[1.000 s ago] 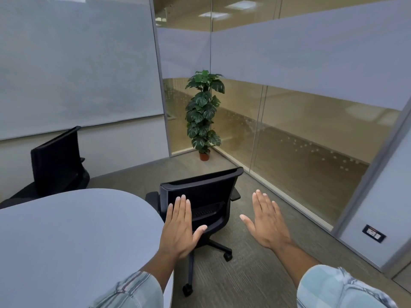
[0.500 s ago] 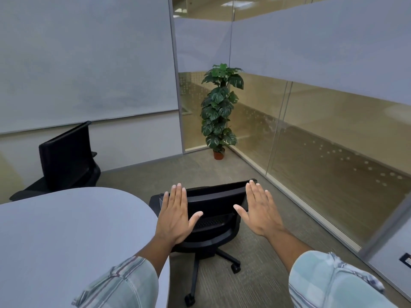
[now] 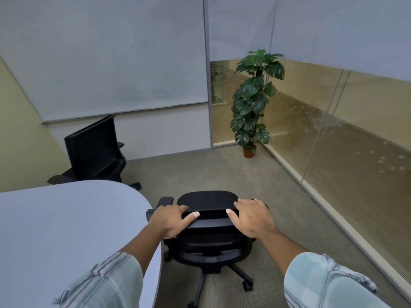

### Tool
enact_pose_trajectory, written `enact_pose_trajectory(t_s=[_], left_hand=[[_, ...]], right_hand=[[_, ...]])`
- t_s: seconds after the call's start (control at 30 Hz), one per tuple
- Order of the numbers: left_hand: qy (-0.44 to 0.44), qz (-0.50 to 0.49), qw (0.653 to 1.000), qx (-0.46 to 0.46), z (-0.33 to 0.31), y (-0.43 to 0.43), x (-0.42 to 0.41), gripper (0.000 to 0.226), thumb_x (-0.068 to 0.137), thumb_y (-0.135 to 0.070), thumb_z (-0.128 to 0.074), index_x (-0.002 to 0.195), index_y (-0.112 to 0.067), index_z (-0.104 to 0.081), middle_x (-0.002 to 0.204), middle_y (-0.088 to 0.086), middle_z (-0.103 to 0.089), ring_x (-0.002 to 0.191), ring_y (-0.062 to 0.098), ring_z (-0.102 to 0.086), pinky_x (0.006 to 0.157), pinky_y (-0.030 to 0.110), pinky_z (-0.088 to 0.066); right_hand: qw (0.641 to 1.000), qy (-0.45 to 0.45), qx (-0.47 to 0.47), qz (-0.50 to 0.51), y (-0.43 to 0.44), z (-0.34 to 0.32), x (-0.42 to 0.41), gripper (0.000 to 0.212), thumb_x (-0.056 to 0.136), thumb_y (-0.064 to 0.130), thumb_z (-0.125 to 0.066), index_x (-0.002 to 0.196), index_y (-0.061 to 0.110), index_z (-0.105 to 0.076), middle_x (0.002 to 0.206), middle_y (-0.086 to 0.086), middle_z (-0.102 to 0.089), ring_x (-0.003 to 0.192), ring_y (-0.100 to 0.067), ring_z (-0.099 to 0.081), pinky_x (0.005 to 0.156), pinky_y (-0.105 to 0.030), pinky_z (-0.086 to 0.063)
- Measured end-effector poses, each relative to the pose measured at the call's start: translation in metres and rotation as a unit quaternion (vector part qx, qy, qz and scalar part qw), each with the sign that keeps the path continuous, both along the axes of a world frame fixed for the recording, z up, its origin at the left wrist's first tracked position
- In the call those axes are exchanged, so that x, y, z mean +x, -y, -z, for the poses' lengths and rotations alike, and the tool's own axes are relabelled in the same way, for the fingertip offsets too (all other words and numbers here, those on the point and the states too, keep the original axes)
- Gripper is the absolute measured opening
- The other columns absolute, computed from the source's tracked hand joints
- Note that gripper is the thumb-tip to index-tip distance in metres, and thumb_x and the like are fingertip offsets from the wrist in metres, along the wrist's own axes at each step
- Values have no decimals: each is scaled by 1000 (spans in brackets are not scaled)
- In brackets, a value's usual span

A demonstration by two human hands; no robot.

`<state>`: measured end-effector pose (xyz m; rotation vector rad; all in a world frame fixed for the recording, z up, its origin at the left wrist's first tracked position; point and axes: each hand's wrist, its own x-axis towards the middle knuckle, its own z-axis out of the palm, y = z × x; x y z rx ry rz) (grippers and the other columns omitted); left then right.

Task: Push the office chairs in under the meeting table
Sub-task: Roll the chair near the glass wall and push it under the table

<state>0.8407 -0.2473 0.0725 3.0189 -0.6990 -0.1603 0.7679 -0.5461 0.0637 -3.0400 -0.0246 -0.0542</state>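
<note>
A black office chair [image 3: 208, 201] stands right below me on the carpet, beside the rounded end of the pale grey meeting table [image 3: 66, 218]. My left hand [image 3: 170, 220] grips the left end of the chair's backrest top, thumb along the rear. The right end of that same top edge is held by my right hand [image 3: 251, 215]. The chair's seat faces away from me, not under the table. A second black office chair [image 3: 94, 150] stands at the table's far side, near the wall, its back turned at an angle.
A tall potted plant [image 3: 253, 101] stands in the far corner. Glass partition walls [image 3: 355, 130] run along the right side. A large whiteboard [image 3: 111, 58] hangs on the far wall. Grey carpet [image 3: 289, 207] spreads between chair and glass.
I have stepped closer to the near chair. Both hands, open and hovering before, have come down and closed on the top of its backrest.
</note>
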Motion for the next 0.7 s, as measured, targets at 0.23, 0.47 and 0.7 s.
enact_pose_trajectory(t_s=[0.23, 0.47, 0.7], left_hand=[[-31, -37, 999, 26, -3, 6, 9, 107, 82, -102, -1, 136, -37, -68, 122, -5, -76, 109, 20, -69, 88, 42, -52], [-27, -64, 997, 19, -8, 31, -30, 114, 78, -100, 8, 133, -36, -69, 114, -6, -77, 102, 17, -69, 88, 38, -54], [-8, -90, 995, 43, -8, 52, -73, 86, 100, -85, -10, 140, -33, -65, 122, -1, -77, 113, 24, -70, 102, 45, -52]], right_hand=[[997, -36, 2, -75, 19, 2, 22, 64, 108, 59, -28, 126, 14, -70, 115, -4, -75, 108, -28, -70, 103, -51, -48], [994, -62, 25, -92, 43, 2, 14, 44, 105, 37, -33, 105, 12, -69, 101, -5, -73, 98, -29, -68, 101, -47, -47], [993, -38, 28, -106, 55, 4, -7, 37, 100, 43, -30, 71, 23, -42, 76, 3, -58, 75, -25, -58, 83, -43, -41]])
